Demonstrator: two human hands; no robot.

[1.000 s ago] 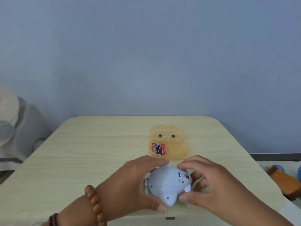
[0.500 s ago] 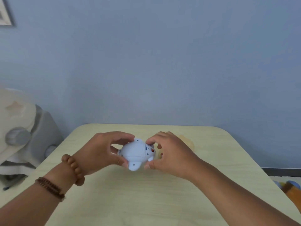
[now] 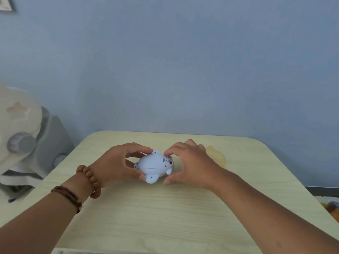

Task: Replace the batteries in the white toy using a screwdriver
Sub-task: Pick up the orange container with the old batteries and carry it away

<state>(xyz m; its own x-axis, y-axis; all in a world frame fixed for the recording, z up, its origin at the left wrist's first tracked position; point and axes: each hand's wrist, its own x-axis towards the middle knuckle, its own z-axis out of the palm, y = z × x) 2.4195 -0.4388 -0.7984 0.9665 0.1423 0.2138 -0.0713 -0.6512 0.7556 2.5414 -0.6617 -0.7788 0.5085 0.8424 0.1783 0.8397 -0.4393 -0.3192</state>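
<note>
The white toy (image 3: 152,165) lies belly-up near the middle of the table (image 3: 165,213), with a small red spot showing by the battery compartment at its right end. My left hand (image 3: 117,162) grips its left side, fingers over the top and thumb under the front. My right hand (image 3: 190,165) arches over the right end. Its fingertips touch the toy by the compartment, while the thumb rests on the table just clear of the toy. The translucent orange bear-shaped tray (image 3: 218,158) sits behind my right hand, mostly hidden, and the batteries in it are out of sight. No screwdriver is visible.
A grey and cream chair-like object (image 3: 31,143) stands off the table's left edge. Coloured toys (image 3: 333,209) lie on the floor beyond the right edge. A blue wall rises behind the table.
Both hands moved the toy away from me, up against the orange tray, which my right hand now covers. My right thumb has come off the toy.
</note>
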